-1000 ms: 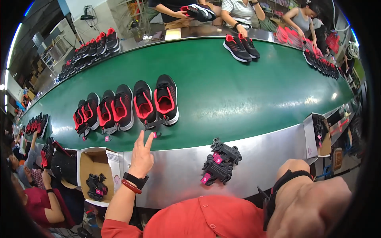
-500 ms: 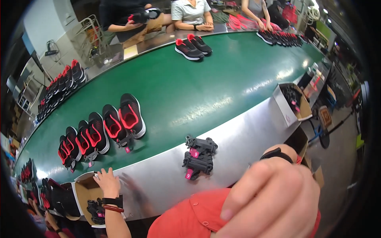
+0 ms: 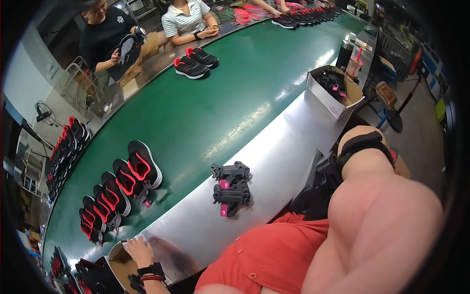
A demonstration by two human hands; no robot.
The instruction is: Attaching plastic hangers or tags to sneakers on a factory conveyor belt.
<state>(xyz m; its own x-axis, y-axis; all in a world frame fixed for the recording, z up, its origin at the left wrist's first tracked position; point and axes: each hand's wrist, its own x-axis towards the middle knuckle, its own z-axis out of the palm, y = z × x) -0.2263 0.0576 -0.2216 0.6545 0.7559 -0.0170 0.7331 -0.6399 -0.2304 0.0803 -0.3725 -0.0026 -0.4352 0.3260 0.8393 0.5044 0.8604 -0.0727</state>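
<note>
At the lower left, my left hand (image 3: 139, 251) rests with fingers stretched over the rim of a cardboard box (image 3: 119, 268). Dark plastic shoe hangers (image 3: 135, 282) lie inside it. My right arm (image 3: 387, 220) looms large at the lower right. Past its black wristband, only a bit of my right hand (image 3: 363, 132) shows; the fingers are hidden. Close to that wrist is a black object (image 3: 320, 183) I cannot identify. Two stacks of dark shoe hangers with pink tags, the farther stack (image 3: 231, 172) and the nearer stack (image 3: 231, 195), lie on the metal ledge (image 3: 274, 161).
Beyond the ledge runs a green conveyor belt (image 3: 196, 117), bearing a row of black-and-red shoes (image 3: 142, 164) and a separate pair (image 3: 196, 63). Another box (image 3: 320, 95) of hangers stands at the right, near a bottle (image 3: 344, 53). Co-workers (image 3: 188, 22) are across the belt.
The view has shifted, so the belt and stacks sit farther left. My left hand stays at the box, its fingers now over the rim. The black object by my right wrist has come into sight.
</note>
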